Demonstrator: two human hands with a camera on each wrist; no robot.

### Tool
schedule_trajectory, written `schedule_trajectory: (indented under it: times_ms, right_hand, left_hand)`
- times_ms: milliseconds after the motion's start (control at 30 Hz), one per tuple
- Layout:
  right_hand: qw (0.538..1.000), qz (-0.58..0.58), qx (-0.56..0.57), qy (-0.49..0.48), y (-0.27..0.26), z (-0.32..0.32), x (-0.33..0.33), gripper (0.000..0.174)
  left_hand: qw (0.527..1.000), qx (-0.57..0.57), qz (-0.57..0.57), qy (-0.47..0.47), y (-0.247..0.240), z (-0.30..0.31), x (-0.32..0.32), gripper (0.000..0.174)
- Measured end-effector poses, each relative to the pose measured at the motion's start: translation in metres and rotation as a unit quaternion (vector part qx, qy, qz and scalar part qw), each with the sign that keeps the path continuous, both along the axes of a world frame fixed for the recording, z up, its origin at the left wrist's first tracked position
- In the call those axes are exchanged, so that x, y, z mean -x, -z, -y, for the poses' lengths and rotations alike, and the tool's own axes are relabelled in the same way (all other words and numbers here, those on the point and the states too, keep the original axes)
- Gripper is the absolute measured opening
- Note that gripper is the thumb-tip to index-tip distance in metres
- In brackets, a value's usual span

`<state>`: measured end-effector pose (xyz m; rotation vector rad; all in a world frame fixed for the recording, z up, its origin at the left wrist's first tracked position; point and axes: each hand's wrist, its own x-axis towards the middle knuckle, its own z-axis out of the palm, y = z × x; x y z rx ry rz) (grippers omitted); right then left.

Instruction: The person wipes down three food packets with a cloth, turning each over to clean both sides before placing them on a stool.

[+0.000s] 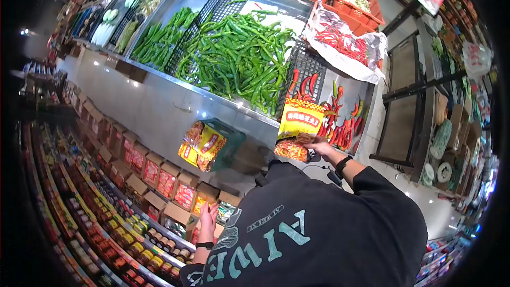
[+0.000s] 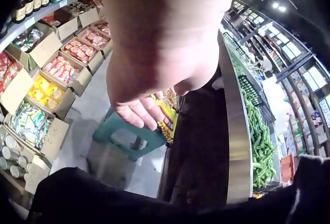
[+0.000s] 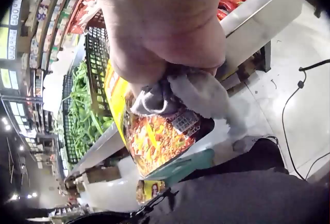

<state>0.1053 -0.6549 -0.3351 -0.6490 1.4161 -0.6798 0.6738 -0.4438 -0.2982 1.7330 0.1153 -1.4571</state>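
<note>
A yellow food package (image 1: 302,119) with a picture of red and orange food on its lower part leans upright at the front edge of the chilli stall. My right hand (image 1: 320,148) is at its lower front, gripping a crumpled grey cloth (image 3: 193,92) that lies over the package in the right wrist view. Two similar yellow packages (image 1: 204,146) sit on a green plastic stool (image 2: 129,134). Apart from them, my left hand (image 1: 209,218) is held out to the left, fingers loosely extended and holding nothing.
Green chillies (image 1: 239,56) fill black crates, with red chillies (image 1: 345,127) to their right. Red baskets (image 1: 356,0) stand at the back. Along the left, open cartons of packets (image 1: 164,180) line a shelf of jars (image 1: 154,258). A black cable (image 3: 286,116) runs across the floor.
</note>
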Motion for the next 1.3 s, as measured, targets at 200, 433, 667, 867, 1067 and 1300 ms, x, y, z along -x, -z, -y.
schedule_trajectory:
  times_ms: [200, 433, 667, 867, 1067, 1300]
  right_hand:
    - [0.994, 0.022, -0.103, -0.007, 0.026, 0.018, 0.028, 0.039]
    - [0.922, -0.288, -0.021, -0.258, 0.001, 0.031, 0.046, 0.047]
    - [0.892, -0.312, 0.191, -0.263, -0.012, 0.013, 0.065, 0.036]
    - [0.824, -0.073, 0.206, -0.522, -0.08, -0.055, -0.008, 0.02]
    - [0.612, 0.036, 0.178, -0.77, -0.133, -0.14, -0.111, 0.03]
    - [0.409, 0.169, 0.165, -0.882, -0.146, -0.254, -0.176, 0.03]
  left_hand:
    - [0.998, 0.0, -0.032, -0.051, 0.028, -0.062, 0.058, 0.042]
    - [0.989, -0.059, -0.06, -0.124, 0.065, -0.186, 0.117, 0.038]
    - [0.947, 0.029, 0.042, -0.317, 0.057, -0.288, 0.235, 0.032]
    - [0.877, 0.085, -0.039, -0.471, 0.09, -0.404, 0.393, 0.04]
    - [0.822, 0.081, 0.04, -0.563, 0.054, -0.43, 0.489, 0.032]
    - [0.795, 0.142, 0.296, -0.511, -0.082, -0.369, 0.471, 0.044]
